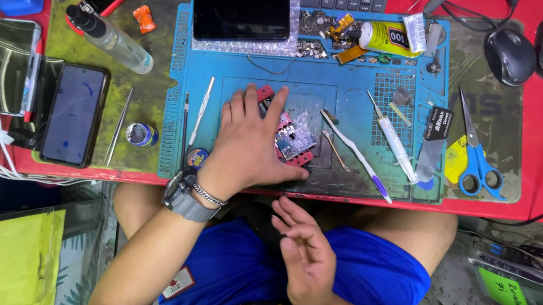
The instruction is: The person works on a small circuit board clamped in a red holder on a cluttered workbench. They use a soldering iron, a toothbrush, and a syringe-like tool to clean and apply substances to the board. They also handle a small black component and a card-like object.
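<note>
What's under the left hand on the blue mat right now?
The left hand lies flat on a red opened phone on the blue mat. Its exposed circuit board shows right of the fingers; the part beneath the palm is covered.

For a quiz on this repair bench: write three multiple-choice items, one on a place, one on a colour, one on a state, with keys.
1. Where does the left hand rest?
A. on the opened red phone
B. on the keyboard
C. on the mouse

2. What colour are the handles of the scissors?
A. red
B. blue
C. black

3. How is the right hand?
A. gripping the toothbrush
B. open and empty, above the lap
C. holding tweezers

Key: 1 A, the palm covers the phone on the blue mat. 2 B, blue loops show. 3 B, its fingers are spread, holding nothing.
</note>
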